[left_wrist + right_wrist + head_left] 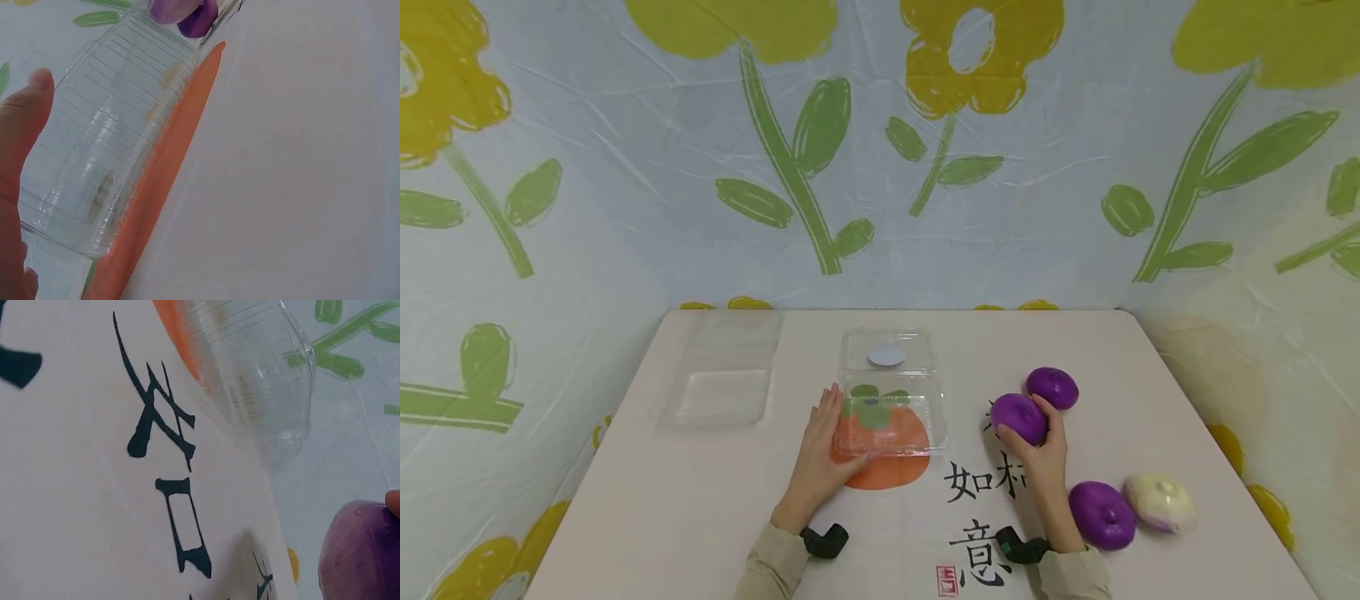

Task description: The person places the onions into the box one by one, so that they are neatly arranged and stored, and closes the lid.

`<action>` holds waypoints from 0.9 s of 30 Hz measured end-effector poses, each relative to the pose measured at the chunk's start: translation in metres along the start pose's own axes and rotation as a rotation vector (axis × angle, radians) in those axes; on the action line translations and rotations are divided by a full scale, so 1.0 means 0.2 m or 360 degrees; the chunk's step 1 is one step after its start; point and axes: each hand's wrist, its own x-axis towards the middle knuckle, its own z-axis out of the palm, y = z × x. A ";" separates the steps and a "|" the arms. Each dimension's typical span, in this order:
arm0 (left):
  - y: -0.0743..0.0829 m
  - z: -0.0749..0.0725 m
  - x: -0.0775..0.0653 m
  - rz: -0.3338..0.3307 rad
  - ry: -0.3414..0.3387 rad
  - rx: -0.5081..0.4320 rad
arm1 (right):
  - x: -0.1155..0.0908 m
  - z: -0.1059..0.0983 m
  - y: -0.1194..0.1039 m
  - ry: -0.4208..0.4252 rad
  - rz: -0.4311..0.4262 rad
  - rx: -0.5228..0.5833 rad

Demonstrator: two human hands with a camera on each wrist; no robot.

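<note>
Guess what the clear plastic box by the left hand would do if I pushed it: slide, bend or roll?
The clear plastic box would probably slide easily, since its see-through plastic looks thin and light. It may bend a little when squeezed, though its ridges could stiffen it. It likely won't roll, because its shape is boxy.

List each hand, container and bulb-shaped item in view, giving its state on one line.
Middle container, open, folded back
Left container, open, folded back
Left hand, extended at the middle container's edge
Right hand, gripping the middle purple bulb
Middle purple bulb, held
Far purple bulb, lying on the table
Near purple bulb, lying beside the cream bulb
Cream bulb, unheld
</note>
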 end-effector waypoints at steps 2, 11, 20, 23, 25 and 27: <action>0.00 0.00 0.00 -0.0007 -0.0007 -0.0020 | 0.01 0.01 -0.02 -0.0005 -0.0009 0.0016; 0.00 0.00 0.01 -0.0011 -0.0052 -0.0037 | 0.03 0.11 -0.12 -0.0039 -0.0003 0.0160; 0.00 0.00 0.00 -0.0012 -0.0093 -0.0021 | 0.04 0.23 -0.21 -0.0131 -0.0070 0.0195; -0.01 0.01 0.00 -0.0007 -0.0088 -0.0018 | 0.04 0.28 -0.24 -0.0171 -0.0107 0.0213; -0.01 0.01 0.00 -0.0003 -0.0080 -0.0020 | 0.03 0.31 -0.26 -0.0195 -0.0149 0.0222; -0.01 0.01 0.00 0.0009 -0.0071 -0.0025 | 0.02 0.35 -0.28 -0.0215 -0.0177 0.0259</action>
